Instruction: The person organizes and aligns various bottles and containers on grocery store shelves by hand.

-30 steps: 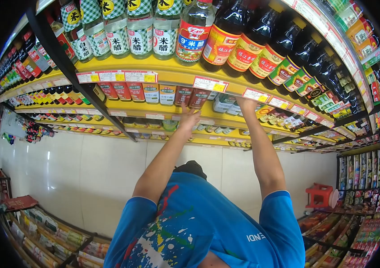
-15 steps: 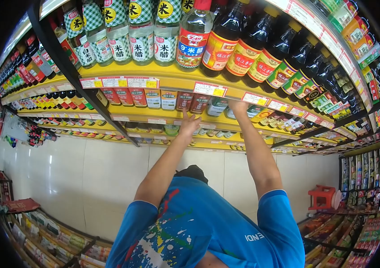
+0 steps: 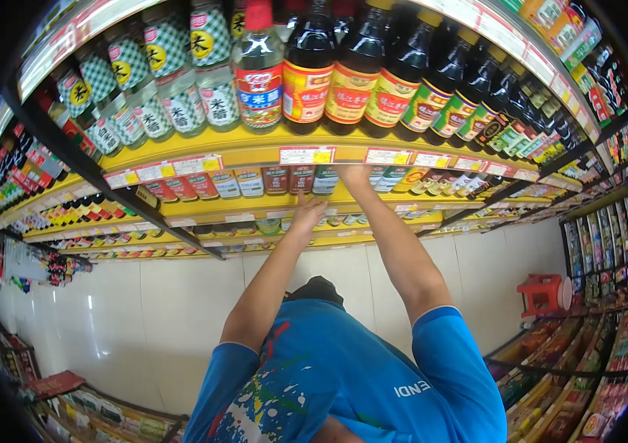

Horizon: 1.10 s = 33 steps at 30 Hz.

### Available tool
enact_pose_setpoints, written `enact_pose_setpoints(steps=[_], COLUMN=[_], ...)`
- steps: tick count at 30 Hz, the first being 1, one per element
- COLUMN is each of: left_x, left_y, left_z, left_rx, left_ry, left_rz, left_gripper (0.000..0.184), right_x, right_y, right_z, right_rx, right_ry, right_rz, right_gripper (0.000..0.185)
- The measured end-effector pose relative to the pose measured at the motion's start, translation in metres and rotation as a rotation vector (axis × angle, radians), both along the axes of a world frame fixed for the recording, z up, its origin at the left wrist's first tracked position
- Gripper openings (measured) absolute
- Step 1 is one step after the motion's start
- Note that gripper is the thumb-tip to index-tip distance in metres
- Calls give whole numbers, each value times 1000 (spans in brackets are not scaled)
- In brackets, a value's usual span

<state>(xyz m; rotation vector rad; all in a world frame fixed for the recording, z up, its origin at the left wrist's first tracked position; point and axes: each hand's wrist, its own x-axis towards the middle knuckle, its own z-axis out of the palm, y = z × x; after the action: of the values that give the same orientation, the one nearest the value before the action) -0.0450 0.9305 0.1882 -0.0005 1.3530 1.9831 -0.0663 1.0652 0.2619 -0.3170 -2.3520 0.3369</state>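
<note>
At the bottom edge of my head feed, a blue shirt (image 3: 306,369) fills the near view, both bare arms stretched forward to the shelving. My left hand (image 3: 309,215) sits by the front edge of the lower yellow shelf (image 3: 262,204), fingers spread, one fingertip at or very near the foot of a brown box (image 3: 303,180); I see nothing held in it. My right hand (image 3: 354,174) reaches in just right of a green-and-white pack (image 3: 325,180); the upper shelf (image 3: 247,150) hides its fingers, so I cannot tell whether they grip anything. Leftward, white packs (image 3: 249,182) and red packs (image 3: 181,188) stand close together along the front; I judge that stretch settled. Around my right hand the row is broken, and I'd count that spot unfinished. Above, dark bottles (image 3: 351,92) stand upright. Farther off: pale floor (image 3: 100,295), a red stool (image 3: 541,295).
</note>
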Motion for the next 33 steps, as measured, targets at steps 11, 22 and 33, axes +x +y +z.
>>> enact_pose_setpoints(steps=[11,22,33], left_x=[0,21,26], left_y=[48,98,105], left_z=[-10,-22,7], left_rx=[78,66,-3], left_ry=[-50,-200,-100], left_rz=[14,437,339], left_gripper=[85,76,69], right_x=[15,73,62], right_y=[6,70,93], right_z=[-1,-12,-1], right_rx=[-178,-652,-695], right_ry=[128,-93,180], right_rz=[157,190,319], right_gripper=[18,15,24])
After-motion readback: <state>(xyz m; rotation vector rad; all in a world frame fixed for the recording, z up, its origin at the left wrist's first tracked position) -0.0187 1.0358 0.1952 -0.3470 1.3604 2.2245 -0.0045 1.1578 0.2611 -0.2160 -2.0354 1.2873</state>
